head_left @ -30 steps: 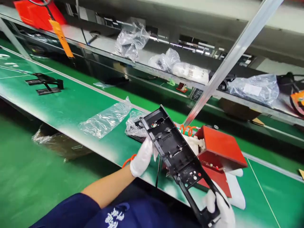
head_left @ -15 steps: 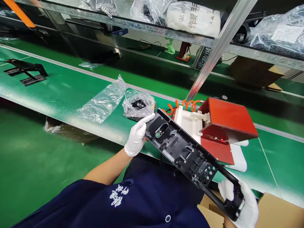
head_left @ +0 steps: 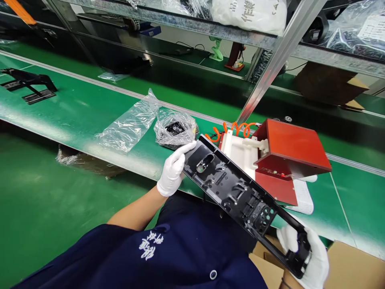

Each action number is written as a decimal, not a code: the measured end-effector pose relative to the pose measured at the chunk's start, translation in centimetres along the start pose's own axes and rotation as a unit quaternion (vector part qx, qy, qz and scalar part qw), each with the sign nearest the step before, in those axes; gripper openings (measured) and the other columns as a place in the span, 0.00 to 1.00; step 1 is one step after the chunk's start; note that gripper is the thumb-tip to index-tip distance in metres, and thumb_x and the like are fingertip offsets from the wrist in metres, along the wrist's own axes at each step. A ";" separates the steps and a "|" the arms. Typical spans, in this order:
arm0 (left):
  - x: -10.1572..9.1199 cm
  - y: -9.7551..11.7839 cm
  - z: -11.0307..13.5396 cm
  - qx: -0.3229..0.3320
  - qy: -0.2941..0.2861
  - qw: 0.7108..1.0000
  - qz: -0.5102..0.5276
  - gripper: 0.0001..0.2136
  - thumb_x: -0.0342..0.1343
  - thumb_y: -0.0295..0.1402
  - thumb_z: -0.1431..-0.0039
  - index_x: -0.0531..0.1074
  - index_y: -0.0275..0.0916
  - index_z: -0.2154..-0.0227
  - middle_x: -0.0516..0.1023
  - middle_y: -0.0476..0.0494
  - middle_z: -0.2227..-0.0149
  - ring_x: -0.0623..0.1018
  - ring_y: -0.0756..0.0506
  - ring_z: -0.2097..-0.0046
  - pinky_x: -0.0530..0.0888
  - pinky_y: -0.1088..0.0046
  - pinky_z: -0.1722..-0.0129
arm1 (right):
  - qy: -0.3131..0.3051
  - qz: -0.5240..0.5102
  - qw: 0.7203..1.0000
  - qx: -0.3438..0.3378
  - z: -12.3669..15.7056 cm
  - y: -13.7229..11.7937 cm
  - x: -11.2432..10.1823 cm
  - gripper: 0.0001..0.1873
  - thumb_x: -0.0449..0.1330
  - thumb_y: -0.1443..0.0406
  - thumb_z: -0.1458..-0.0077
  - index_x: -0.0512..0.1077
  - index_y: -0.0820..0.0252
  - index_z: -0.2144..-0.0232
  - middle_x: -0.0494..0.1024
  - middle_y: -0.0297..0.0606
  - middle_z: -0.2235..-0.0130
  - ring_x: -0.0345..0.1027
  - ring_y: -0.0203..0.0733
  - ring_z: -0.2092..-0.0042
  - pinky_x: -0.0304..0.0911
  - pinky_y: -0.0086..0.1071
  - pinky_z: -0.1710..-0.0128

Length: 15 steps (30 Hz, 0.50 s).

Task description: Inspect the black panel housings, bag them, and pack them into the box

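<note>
A long black plastic housing [head_left: 222,180], its ribbed inner side facing up, slants across in front of my body. My left hand [head_left: 174,170], in a white glove, grips its upper left end with the thumb along the edge. Gloved as well, my right hand [head_left: 315,257] is wrapped round the lower right end, and some of its fingers show through the large opening there. Behind the housing stands a red machine [head_left: 297,148] with a white fixture [head_left: 239,154] at its left. Plastic-wrapped black parts [head_left: 176,128] lie just beyond my left hand.
A flat clear plastic bag [head_left: 129,124] rests on the green bench [head_left: 81,116]. Farther left is a black bracket-like part [head_left: 36,86]. An orange coiled hose [head_left: 237,128] runs behind the fixture. Cardboard boxes [head_left: 355,265] stand below the bench edge. A metal post [head_left: 267,68] rises at the back.
The view has shifted slightly, so the bench and shelf sit a little higher in it. Both hands keep their hold on the housing, which stays almost in the same place.
</note>
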State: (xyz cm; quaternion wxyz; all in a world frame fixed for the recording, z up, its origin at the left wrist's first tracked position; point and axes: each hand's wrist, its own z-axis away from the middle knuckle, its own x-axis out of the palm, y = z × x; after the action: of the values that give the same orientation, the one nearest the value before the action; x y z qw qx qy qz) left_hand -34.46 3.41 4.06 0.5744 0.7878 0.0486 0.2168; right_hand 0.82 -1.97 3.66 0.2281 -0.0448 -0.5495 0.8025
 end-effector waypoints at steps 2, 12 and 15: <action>0.1 0.1 0.0 -0.007 -0.004 1.000 0.001 0.22 0.57 0.52 0.38 0.80 0.41 0.50 0.81 0.41 0.46 0.78 0.36 0.42 0.74 0.59 0.38 | -0.005 -0.003 1.000 -0.003 0.0 -0.3 0.1 0.26 0.61 0.49 0.47 0.53 0.58 0.80 0.53 0.33 0.85 0.46 0.35 0.82 0.46 0.35 0.81; -0.8 -0.4 0.1 0.010 -0.007 1.000 -0.017 0.22 0.60 0.51 0.40 0.81 0.43 0.51 0.81 0.43 0.46 0.76 0.35 0.40 0.69 0.57 0.35 | -0.038 0.027 0.998 -0.053 0.2 -0.2 0.1 0.24 0.62 0.45 0.50 0.73 0.60 0.66 0.55 0.31 0.84 0.48 0.36 0.82 0.49 0.35 0.81; -1.2 -0.4 0.3 0.021 -0.005 0.999 -0.033 0.21 0.60 0.49 0.40 0.81 0.44 0.50 0.80 0.43 0.45 0.76 0.35 0.41 0.70 0.58 0.36 | -0.041 0.011 0.997 -0.071 0.1 0.0 0.0 0.22 0.62 0.46 0.50 0.74 0.58 0.66 0.55 0.31 0.84 0.48 0.37 0.82 0.49 0.35 0.80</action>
State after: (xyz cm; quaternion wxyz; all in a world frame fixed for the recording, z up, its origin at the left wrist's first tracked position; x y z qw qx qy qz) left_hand -35.37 2.86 3.29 0.5645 0.7991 0.0761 0.1923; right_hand 0.78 -2.09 3.68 0.1923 -0.0342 -0.6136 0.7651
